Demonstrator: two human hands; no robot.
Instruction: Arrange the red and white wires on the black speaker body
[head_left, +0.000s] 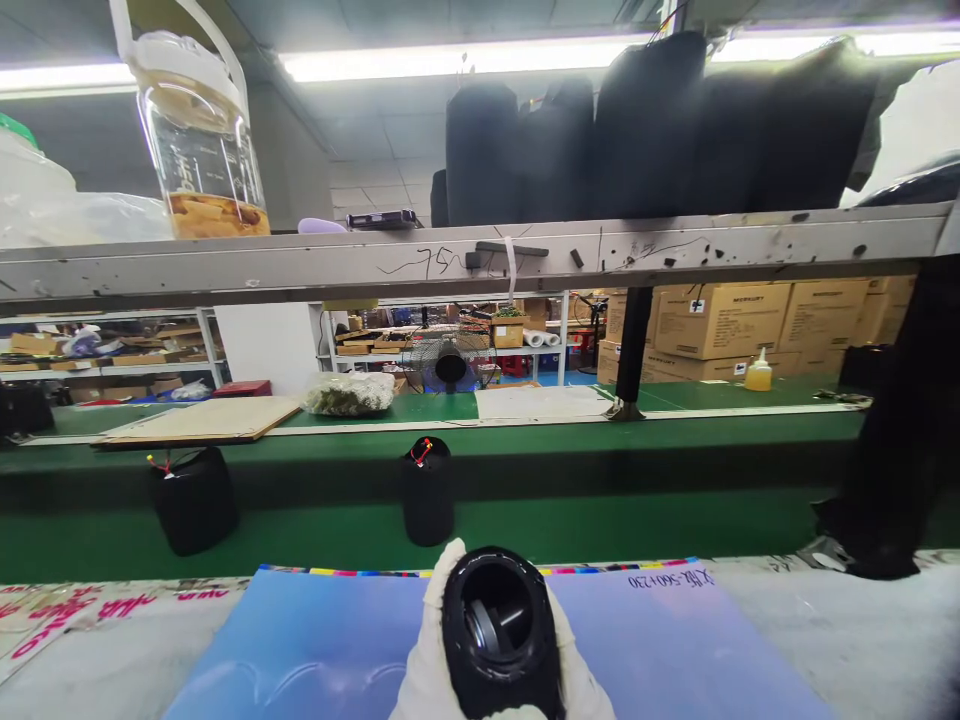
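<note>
"Black case (499, 682): where?"
"Over the blue sheet (322, 640), left hand (431, 650) and right hand (576, 670) both wrapped round it."
"Risk?"
"Round part (484, 630) inside, if loose, might drop out should they tip it mouth-down."

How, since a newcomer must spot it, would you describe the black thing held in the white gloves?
Find the long green surface, then the blue sheet on its near side. Over that sheet, between the gloved left hand and right hand, is the black housing. Unlike the wired black cylinders beyond, it shows a wide open mouth.
</note>
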